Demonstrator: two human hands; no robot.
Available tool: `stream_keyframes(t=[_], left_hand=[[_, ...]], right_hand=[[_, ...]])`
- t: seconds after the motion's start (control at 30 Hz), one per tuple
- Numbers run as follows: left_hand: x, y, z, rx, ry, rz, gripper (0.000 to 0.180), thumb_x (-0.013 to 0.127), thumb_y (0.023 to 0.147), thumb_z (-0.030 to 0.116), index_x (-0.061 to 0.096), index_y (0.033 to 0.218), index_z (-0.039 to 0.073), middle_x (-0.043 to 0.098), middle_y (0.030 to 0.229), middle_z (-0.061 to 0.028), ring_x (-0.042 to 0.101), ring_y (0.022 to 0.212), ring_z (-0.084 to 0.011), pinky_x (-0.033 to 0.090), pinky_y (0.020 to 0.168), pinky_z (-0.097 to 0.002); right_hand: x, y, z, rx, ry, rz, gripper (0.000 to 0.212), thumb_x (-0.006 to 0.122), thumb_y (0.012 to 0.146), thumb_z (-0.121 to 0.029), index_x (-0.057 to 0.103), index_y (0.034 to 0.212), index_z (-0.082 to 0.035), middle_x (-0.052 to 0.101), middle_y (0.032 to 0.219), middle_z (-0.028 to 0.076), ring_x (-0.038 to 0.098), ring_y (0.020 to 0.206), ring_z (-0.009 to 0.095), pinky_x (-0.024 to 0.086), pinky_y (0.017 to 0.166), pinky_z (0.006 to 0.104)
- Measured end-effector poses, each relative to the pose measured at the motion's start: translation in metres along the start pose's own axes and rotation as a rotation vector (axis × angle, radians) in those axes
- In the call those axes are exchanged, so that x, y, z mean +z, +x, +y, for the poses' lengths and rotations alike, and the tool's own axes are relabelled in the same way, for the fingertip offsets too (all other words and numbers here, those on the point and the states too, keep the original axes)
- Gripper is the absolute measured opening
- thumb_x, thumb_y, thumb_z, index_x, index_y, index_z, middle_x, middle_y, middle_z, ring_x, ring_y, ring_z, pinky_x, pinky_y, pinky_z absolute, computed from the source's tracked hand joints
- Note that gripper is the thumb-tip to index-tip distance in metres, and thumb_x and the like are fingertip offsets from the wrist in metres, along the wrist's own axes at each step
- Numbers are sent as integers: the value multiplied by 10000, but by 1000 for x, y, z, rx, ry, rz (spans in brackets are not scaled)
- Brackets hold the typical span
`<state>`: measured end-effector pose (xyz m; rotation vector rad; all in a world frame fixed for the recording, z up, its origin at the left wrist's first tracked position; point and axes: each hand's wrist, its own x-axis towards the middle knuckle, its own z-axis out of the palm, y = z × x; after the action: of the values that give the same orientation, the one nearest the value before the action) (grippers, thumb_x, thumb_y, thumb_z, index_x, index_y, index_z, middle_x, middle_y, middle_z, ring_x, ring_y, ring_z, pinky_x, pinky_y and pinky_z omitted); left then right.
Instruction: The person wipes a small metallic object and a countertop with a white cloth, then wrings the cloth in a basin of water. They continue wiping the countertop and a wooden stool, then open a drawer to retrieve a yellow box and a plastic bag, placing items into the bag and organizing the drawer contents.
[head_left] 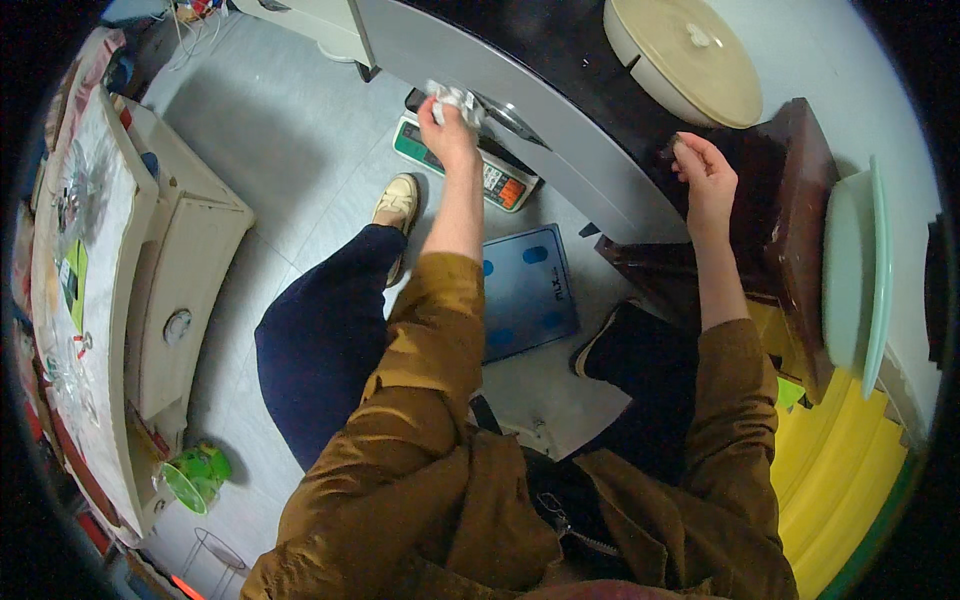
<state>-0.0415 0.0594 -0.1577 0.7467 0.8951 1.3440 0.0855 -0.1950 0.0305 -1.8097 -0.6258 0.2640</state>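
The person's left hand (447, 136) grips a crumpled white wad (458, 99).

Two hands are counted: by the left hand (450, 130), one crumpled white wad (456, 98) is held; by the right hand (708, 180), one small dark item (672, 148) is pinched. On the black surface (530, 35), one lidded cream container (690, 65) is set near the wall-side edge. On the floor (285, 170), one keypad scale (505, 187) and one flat blue panel (530, 285) are found below the surface's front edge. Two shoes (397, 200) are worn. One white drawer cabinet (160, 290) is seen, with one green basket (197, 475) placed beside its near corner. One pale green basin (858, 270) is stood on edge.
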Motion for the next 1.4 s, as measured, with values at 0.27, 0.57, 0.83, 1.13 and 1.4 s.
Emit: stream_keyframes(t=[0.27, 0.57, 0.83, 1.13, 1.4], left_hand=[[26, -45, -1, -170, -271, -109, 320, 458, 941, 86, 461, 1256, 28, 554, 1146, -69, 533, 1004, -175, 447, 862, -332], [25, -122, -8, -528, -187, -4, 235, 501, 880, -29, 561, 1102, 18, 614, 1015, -64, 585, 888, -169, 480, 778, -301], [4, 80, -20, -158, -153, -139, 266, 460, 931, 136, 470, 1181, 45, 556, 1073, -89, 537, 943, -214, 455, 819, -378], [6, 9, -63, -449, -405, -282, 407, 321, 989, 389, 345, 1262, 87, 438, 1274, -137, 461, 1129, -295, 374, 989, -489], [49, -222, -51, -875, -383, -79, 459, 408, 952, 168, 221, 1359, 69, 391, 1319, -151, 414, 1187, -294, 336, 1012, -450]], right_hand=[[11, -1, -2, -37, 13, 18, 214, 672, 826, -102, 642, 1001, 17, 612, 804, -9, 531, 677, 47, 420, 614, 183], [8, -2, -2, -52, -26, 21, 210, 660, 834, -107, 644, 1008, 9, 613, 818, -9, 525, 685, 49, 411, 617, 186], [10, -4, -5, -51, -15, 32, 213, 675, 823, -94, 646, 1004, 15, 617, 828, -3, 534, 703, 46, 425, 631, 176], [13, 2, -4, -68, 35, 6, 212, 690, 807, -96, 650, 980, 21, 629, 801, 4, 546, 693, 48, 441, 640, 187], [0, 0, -9, -45, 192, 0, 227, 680, 798, -90, 652, 989, 30, 634, 789, 27, 563, 668, 79, 439, 615, 195]])
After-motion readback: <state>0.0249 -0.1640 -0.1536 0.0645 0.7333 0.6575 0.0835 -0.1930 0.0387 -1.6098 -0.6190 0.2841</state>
